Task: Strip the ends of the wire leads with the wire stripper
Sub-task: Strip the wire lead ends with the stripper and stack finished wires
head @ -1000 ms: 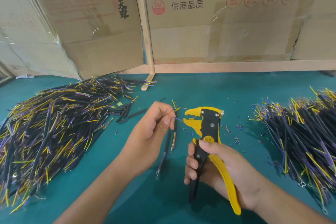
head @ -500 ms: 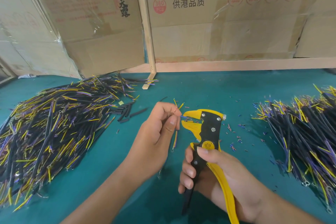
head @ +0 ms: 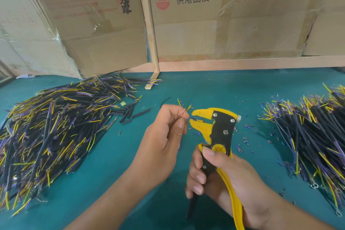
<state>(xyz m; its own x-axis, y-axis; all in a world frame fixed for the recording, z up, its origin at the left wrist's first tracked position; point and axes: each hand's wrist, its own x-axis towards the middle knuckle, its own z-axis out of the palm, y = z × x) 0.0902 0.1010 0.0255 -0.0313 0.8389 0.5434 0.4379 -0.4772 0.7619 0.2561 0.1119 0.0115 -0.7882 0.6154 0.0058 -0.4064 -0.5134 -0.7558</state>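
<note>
1. Two hands work here, and I see both over the teal surface (head: pixel 214 87). My left hand (head: pixel 164 142) pinches a thin bundle of black-sleeved, blue and yellow wire leads (head: pixel 186 112) between thumb and forefinger; my right hand (head: pixel 224 179) is wrapped around the handles of the yellow-and-black automatic wire stripper (head: pixel 214 129).
2. The lead in hand sits just left of the stripper's yellow jaws, which stand slightly parted, with a blue end poking into the gap. Bare copper-coloured strands curl above my fingertips.
3. I judge these leads very light, limp and thin: they will bend wherever they are unsupported. The best hold is close to the end, right behind the jaws, so the tip stays straight as it goes in.
4. The insulation looks smooth, so I expect it to slide through a loose pinch when the tool pulls; the pinch wants to be firm.
5. The fine strands seem fragile: a crooked feed could nick or tear them.
6. The stripper itself looks rigid and moderately heavy, best held low on both handles for leverage.
7. A large heap of matching leads (head: pixel 56 132) lies on the left, another heap (head: pixel 308 136) on the right, with snipped insulation bits (head: pixel 242 142) scattered between.
</note>
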